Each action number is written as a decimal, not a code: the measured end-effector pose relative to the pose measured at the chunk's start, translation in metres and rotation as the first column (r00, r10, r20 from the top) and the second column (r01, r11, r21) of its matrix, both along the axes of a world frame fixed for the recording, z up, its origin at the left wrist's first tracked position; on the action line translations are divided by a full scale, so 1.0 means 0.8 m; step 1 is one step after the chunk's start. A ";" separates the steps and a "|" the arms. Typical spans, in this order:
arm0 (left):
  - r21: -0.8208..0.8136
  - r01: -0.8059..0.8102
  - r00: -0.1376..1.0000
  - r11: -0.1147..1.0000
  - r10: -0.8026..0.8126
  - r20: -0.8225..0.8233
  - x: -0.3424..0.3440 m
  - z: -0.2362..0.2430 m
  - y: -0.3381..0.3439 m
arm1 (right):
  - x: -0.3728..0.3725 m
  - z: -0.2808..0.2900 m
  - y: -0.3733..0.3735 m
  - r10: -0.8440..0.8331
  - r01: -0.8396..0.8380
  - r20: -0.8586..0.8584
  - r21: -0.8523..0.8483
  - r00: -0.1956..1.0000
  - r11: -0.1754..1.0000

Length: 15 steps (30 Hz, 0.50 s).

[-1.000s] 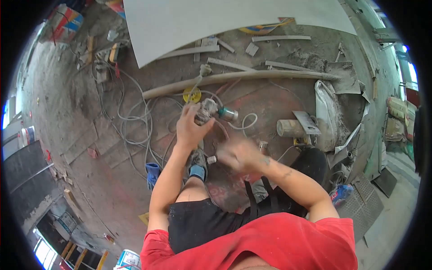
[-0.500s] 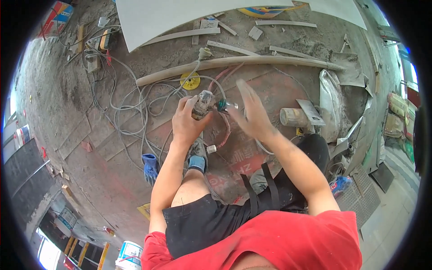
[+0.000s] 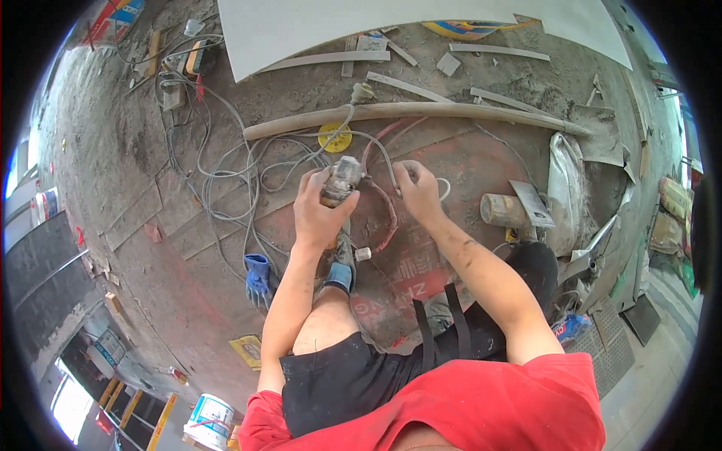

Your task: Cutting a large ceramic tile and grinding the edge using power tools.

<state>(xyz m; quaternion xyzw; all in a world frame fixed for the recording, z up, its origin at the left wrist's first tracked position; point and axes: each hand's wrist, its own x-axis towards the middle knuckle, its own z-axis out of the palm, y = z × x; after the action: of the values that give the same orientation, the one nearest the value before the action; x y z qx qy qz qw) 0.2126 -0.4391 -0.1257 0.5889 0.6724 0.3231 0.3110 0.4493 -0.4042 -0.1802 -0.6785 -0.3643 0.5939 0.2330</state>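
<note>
My left hand [image 3: 316,214] grips a dusty grey power tool [image 3: 342,174] at the middle of the view. My right hand [image 3: 416,192] is to the right of it, apart from it, with fingers curled beside a grey cord [image 3: 381,148]; what they hold is hidden. A red hose [image 3: 389,229] runs below and between the hands, with a white fitting [image 3: 363,254] near it. A yellow disc [image 3: 335,137] lies behind the tool among loops of cord.
A long pole [image 3: 451,110] and offcut strips lie beyond my hands, below a large white board [image 3: 421,11]. A cylinder [image 3: 502,209] and white sack [image 3: 564,188] are at right, a blue glove [image 3: 258,278] by my left leg, a bucket [image 3: 209,421] at lower left.
My right hand has changed from blurred, then spread beside the tool, to curled fingers near the cord. The green-and-silver cylinder seen earlier no longer shows.
</note>
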 end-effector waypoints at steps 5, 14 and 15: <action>-0.129 -0.193 0.916 0.973 0.226 0.332 -0.029 0.023 0.000 | -0.057 -0.033 0.060 0.245 -0.558 0.512 0.652 0.823 0.513; -0.044 -0.244 0.882 0.969 0.240 0.405 -0.058 0.079 -0.033 | -0.149 -0.082 0.128 0.265 -0.959 0.923 0.279 0.280 0.041; -0.043 -0.217 0.875 0.975 0.214 0.434 -0.042 0.082 -0.029 | -0.133 -0.095 0.133 0.264 -0.962 0.926 0.269 0.270 0.042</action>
<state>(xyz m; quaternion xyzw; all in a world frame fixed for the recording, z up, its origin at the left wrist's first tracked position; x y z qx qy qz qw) 0.1789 -0.4621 -0.0598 0.4240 0.6460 0.4815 0.4135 0.3432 -0.2982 -0.2558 -0.3450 -0.9343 0.0667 0.0598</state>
